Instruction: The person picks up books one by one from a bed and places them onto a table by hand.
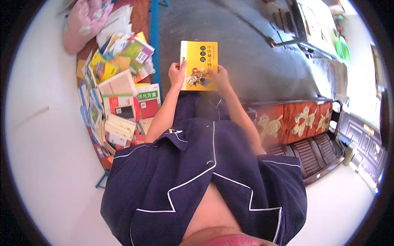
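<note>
- While both hands are reaching forward over the dark floor [193, 24], they are clasping a yellow book [200, 57] between them; it is lying closed, front cover up, in front of the person's dark shirt [184, 172].
- The left hand [176, 76] is gripping the book's left edge, while the right hand [222, 78], slightly blurred, is clasping its lower right side. Fingers underneath are staying out of sight.
- Looking like a paperback, the book is probably weighing little, bending softly and feeling somewhat slick on its cover. Its corners are likely creasing easily, so the two long sides are offering the surest hold.
- To the person's left, an untidy heap of books and papers [119, 88] is overlapping and leaning, crowding that side close to the left forearm.
- A pink flowered bundle [84, 26] is resting at its far end.
- To the right, a dark bench [320, 148] is bearing a reddish patterned cover [283, 121].
- Nothing visible is blocking either hand's hold.
</note>
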`<state>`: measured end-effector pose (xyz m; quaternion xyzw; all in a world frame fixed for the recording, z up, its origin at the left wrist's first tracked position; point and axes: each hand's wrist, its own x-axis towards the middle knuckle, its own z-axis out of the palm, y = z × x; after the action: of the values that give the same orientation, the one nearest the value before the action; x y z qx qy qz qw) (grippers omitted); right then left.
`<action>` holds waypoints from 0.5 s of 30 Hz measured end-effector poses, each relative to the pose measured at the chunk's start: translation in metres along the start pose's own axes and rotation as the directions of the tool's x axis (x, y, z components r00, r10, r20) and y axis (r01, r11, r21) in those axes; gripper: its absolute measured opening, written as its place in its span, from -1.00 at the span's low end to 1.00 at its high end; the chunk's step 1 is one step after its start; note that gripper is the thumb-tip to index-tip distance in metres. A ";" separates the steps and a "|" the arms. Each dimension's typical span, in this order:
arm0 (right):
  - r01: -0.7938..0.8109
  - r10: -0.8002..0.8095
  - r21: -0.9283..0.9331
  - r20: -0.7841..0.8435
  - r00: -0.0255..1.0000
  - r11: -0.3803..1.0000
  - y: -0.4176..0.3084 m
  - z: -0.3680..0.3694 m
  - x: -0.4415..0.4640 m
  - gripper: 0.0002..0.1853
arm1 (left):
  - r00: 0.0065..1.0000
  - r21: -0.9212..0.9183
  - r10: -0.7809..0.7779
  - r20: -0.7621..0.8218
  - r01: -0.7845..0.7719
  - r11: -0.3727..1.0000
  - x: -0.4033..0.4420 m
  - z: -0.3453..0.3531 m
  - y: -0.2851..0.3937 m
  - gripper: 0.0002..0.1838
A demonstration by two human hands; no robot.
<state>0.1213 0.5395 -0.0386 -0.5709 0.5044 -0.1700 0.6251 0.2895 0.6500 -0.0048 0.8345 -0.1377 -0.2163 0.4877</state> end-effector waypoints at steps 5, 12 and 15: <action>-0.073 0.079 0.056 -0.113 0.990 0.996 0.002 -0.064 0.008 -0.68 | 0.987 0.080 0.047 0.152 -0.060 0.995 0.002 0.071 0.037 -0.54; -0.078 0.108 0.120 -0.271 0.957 0.990 -0.010 -0.144 0.030 -0.67 | 0.929 0.157 0.077 0.361 -0.142 0.977 0.015 0.169 0.097 -0.56; -0.109 0.141 0.109 -0.354 0.924 0.988 -0.005 -0.173 0.062 -0.68 | 0.888 0.148 0.083 0.453 -0.166 0.975 0.035 0.222 0.119 -0.57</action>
<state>0.0075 0.3953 -0.0340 -0.4687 0.6382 -0.2534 0.5557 0.2076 0.4090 -0.0042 0.7935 -0.3180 -0.3556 0.3778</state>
